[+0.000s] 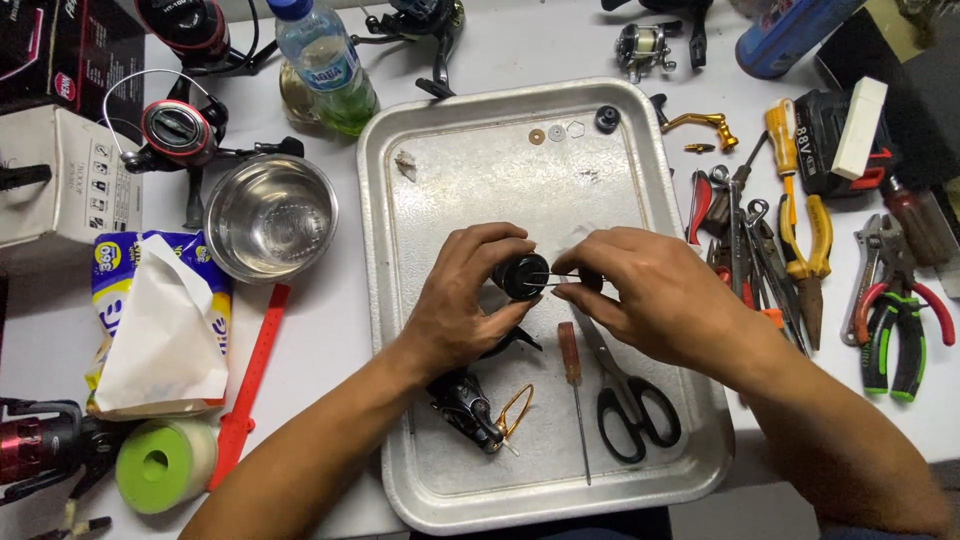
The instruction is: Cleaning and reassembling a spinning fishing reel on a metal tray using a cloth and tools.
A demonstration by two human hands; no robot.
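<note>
Around the dull silver tray point(380, 300): a black spool point(522, 275) over its middle; black-handled scissors point(630, 405) and a brown-handled screwdriver point(571, 360) inside it; a red strip point(250, 385) and pale green roll point(165, 463) off its left edge; yellow-handled pliers point(805, 225) and red-and-green pliers point(900, 335) to its right.

White table point(330, 330) seen from above, filling view; lit evenly, soft shadows cast. Metal tray point(385, 300) set at centre, reaching near edge. Steel bowl point(270, 215) and tissue pack point(150, 320) placed toward left edge. Pliers point(890, 330) laid toward right edge. Bottle point(325, 65) stood at far edge. Walls, floor, windows not shown.
</note>
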